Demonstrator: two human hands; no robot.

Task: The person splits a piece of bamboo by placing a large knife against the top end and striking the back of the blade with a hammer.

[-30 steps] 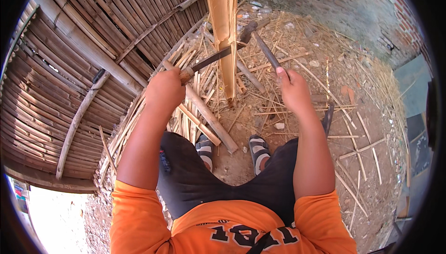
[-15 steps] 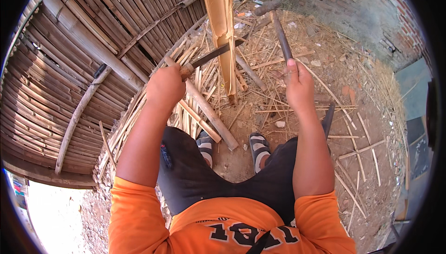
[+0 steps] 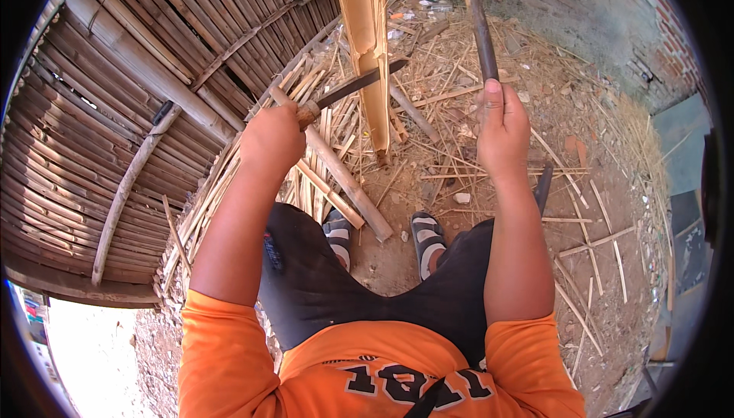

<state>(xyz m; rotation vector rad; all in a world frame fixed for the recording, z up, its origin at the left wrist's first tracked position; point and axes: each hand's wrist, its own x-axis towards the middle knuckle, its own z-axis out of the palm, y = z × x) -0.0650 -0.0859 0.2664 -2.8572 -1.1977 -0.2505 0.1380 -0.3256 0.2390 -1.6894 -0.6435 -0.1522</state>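
Head view: person splitting upright bamboo pole [image 3: 368,51].
Left hand [image 3: 269,139]: gripping knife [image 3: 353,85] lodged in pole.
Right hand [image 3: 501,131]: clenching raised hammer [image 3: 475,13].
Risk: hammer glancing off, blade twisting.

The upright bamboo pole [image 3: 365,43] runs out past the picture's top edge, so its upper end is unseen. The knife [image 3: 348,87] blade's middle hides behind the pole (only handle and tip show). The hammer [image 3: 478,13] handle's lower end disappears inside the right hand [image 3: 501,131].
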